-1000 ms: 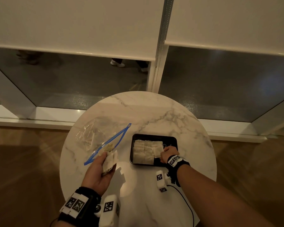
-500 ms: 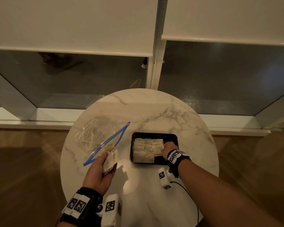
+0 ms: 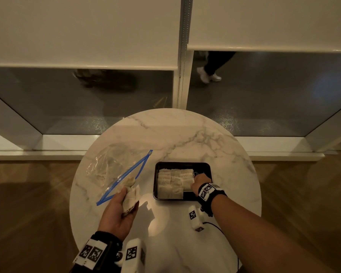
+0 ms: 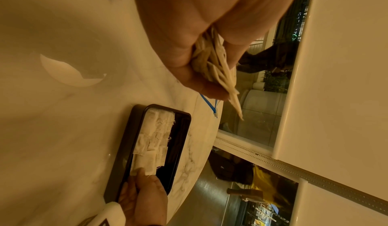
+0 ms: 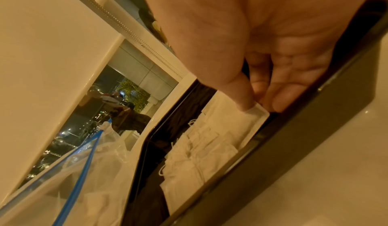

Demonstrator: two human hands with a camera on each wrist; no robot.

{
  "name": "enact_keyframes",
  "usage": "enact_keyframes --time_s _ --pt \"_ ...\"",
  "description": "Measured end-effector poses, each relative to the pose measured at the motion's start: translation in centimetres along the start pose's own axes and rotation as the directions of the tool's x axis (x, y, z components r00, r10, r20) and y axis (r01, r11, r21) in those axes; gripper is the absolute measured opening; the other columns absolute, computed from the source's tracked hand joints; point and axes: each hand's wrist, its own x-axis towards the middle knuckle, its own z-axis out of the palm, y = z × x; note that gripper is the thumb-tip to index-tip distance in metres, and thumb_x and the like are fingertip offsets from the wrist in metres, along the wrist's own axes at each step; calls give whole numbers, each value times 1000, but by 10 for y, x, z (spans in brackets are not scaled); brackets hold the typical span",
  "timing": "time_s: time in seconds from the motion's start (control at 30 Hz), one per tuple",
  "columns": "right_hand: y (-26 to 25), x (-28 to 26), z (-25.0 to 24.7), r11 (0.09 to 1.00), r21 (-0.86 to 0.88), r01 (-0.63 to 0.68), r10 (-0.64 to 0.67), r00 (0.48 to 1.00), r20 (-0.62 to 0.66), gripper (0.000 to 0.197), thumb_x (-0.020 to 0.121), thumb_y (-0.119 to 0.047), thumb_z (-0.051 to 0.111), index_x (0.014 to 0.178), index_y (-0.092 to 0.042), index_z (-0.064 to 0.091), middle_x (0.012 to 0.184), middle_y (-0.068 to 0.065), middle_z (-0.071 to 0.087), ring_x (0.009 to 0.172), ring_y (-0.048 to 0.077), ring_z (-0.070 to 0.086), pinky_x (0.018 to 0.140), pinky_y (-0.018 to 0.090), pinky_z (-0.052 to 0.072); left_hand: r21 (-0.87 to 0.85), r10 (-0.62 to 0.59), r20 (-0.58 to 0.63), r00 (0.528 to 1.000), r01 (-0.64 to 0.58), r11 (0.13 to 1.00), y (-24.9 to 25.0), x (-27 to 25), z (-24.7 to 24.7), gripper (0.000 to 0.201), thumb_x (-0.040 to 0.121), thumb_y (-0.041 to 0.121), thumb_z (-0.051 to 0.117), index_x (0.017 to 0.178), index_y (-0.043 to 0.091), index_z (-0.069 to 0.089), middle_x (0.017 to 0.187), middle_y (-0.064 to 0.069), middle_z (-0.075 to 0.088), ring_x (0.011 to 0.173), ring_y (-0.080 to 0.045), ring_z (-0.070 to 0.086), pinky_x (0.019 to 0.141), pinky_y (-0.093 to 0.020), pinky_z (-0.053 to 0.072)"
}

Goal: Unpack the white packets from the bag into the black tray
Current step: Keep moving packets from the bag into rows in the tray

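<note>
On the round white marble surface [image 3: 185, 134]:
Tray: the shallow black rectangular plastic tray [image 3: 204, 166] sits right of centre, its left part lined with flat white paper packets [image 3: 172, 184].
Bag: the clear plastic zip bag with a blue seal strip [image 3: 126, 174] lies left of the tray, mouth open toward you.
Your left hand [image 3: 119, 211]: curled round a bunch of white packets [image 3: 130, 198], above the surface, at the bag's mouth.
Your right hand [image 3: 200, 183]: in the tray.
Right wrist view only: thumb and fingers [image 5: 279, 100] pinch the corner of one white packet [image 5: 247, 120] at the near wall.
Left wrist view only: your held packets fan out edge-on [image 4: 218, 70].
Room: wooden floor [image 3: 28, 213], white roller blinds [image 3: 83, 30] half down over dark glass.
</note>
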Motion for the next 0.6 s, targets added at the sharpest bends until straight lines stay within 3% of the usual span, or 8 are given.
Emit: enact_keyframes --time_s 0.07,0.1,0.17,0.27,0.37,0.6 --pt "3 1 1 999 -44 0 -1 1000 -15 24 87 -14 60 108 -4 66 110 12 67 103 28 65 81 28 53 -8 -1 -6 1000 1 1000 -1 0 0 21 98 20 60 117 12 63 124 -14 67 107 -22 65 66 -27 62" --pt "3 1 1 999 -48 5 -7 1000 -28 27 87 -15 61 112 -5 65 112 12 67 103 28 64 82 28 53 -14 -4 -4 1000 4 1000 -1 0 0 21 98 20 60 117 12 63 124 -14 67 108 -22 65 68 -27 62" --pt "5 -1 2 998 -48 29 -32 997 -65 25 84 -14 62 109 -7 64 109 12 67 99 27 64 79 27 53 -29 -9 5 1000 9 1000 0 -2 0 18 98 20 59 113 11 63 124 -14 66 107 -22 65 73 -28 62" --pt "8 -2 3 998 -27 52 -54 993 -108 18 83 -11 61 101 -8 63 104 11 67 94 26 63 74 25 51 -47 -9 24 1000 10 999 1 -6 4 14 99 19 57 108 10 63 120 -15 67 104 -22 65 72 -27 62" --pt "6 -5 2 998 -32 57 -60 991 -116 11 85 -7 59 95 -10 63 104 11 67 91 25 63 70 22 47 -29 3 18 1000 -3 1000 3 -6 5 13 99 18 57 109 11 63 124 -15 65 105 -21 64 86 -30 55" --pt "1 -5 -1 994 -98 39 -49 994 -102 28 89 -9 59 116 -8 64 117 13 65 106 28 63 84 26 51 -1 9 12 1000 -9 1000 5 -7 2 14 99 19 58 109 12 63 119 -14 67 102 -21 65 82 -31 52"
